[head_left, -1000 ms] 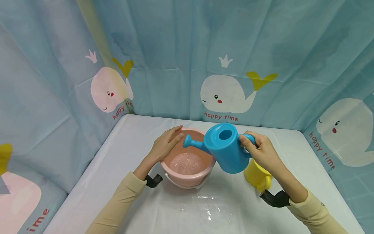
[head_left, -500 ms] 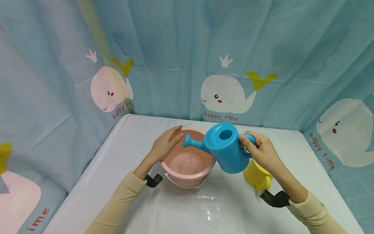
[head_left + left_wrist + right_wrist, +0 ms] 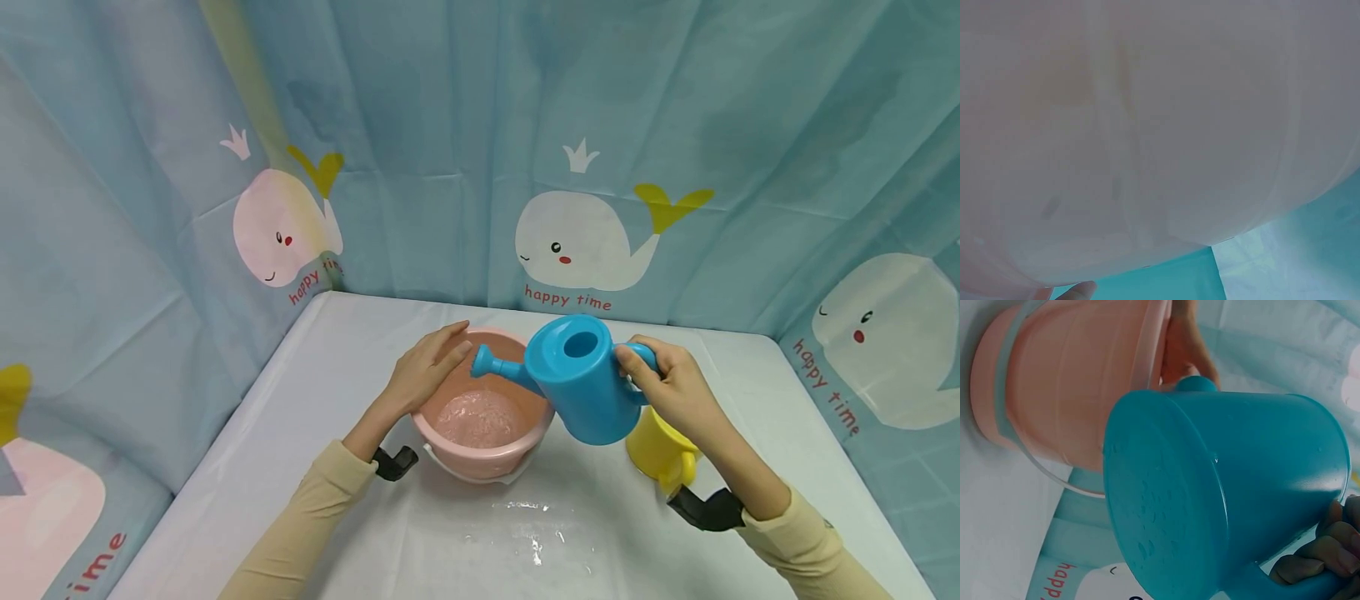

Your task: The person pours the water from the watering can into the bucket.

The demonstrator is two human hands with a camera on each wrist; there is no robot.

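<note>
In the head view, a pink bucket with a white handle stands on the table, shallow rippled water inside it. My left hand holds its left rim, thumb over the inside and fingers along the outside. A blue watering can hangs tilted beside the bucket, its spout over the bucket's mouth. My right hand grips the can by its handle. Fingers wrapped on that handle also show in the right wrist view, with droplets on the can's base. Mostly the bucket's outer wall fills the left wrist view.
A yellow cup with a handle stands under my right wrist, partly hidden by the can. Water puddles lie on the white table in front of the bucket. A blue whale-print curtain rises behind and at both sides.
The water's surface in the bucket keeps shifting its ripples. Both hands, the watering can and the bucket stay practically where they were.
</note>
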